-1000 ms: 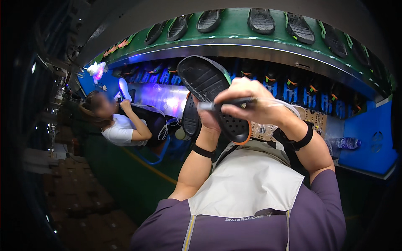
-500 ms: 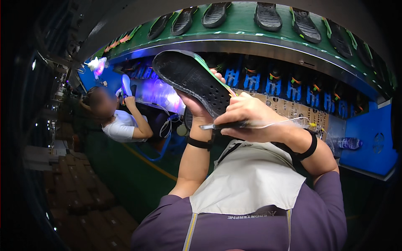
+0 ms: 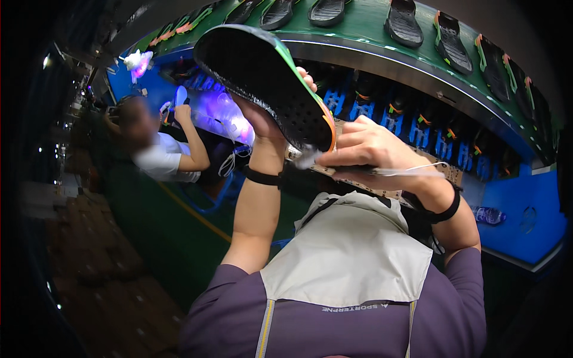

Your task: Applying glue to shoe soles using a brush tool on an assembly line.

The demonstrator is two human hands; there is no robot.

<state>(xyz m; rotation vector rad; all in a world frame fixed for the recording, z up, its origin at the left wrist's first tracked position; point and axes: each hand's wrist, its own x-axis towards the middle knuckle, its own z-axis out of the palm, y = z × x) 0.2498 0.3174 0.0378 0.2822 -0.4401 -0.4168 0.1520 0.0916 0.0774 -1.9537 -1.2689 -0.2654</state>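
A black shoe sole [image 3: 262, 80] with a green-to-orange edge is held up in front of me, its toe pointing to the upper left. My left hand [image 3: 262, 122] grips it from beneath, with fingertips showing past the green edge. Close to the perforated heel, my right hand [image 3: 379, 146] is closed round a slim pen-like tool [image 3: 307, 159] with a thin white cord trailing toward the wrist. The tool's pale tip is smeared by motion, so whether it touches the sole's rim I cannot tell.
Several more soles lie along a green conveyor belt [image 3: 364, 36] with a metal edge. Below it, dark shoe parts stand on blue holders [image 3: 391, 122]. A plastic bottle [image 3: 489, 215] lies by a blue panel at right. A co-worker [image 3: 173, 152] sits at left holding a blue-lit sole.
The sole has moved up and to the left, tilting so its inner face looks darker. My right hand has shifted slightly right, with the tool now beside the heel. Belt soles appear farther right.
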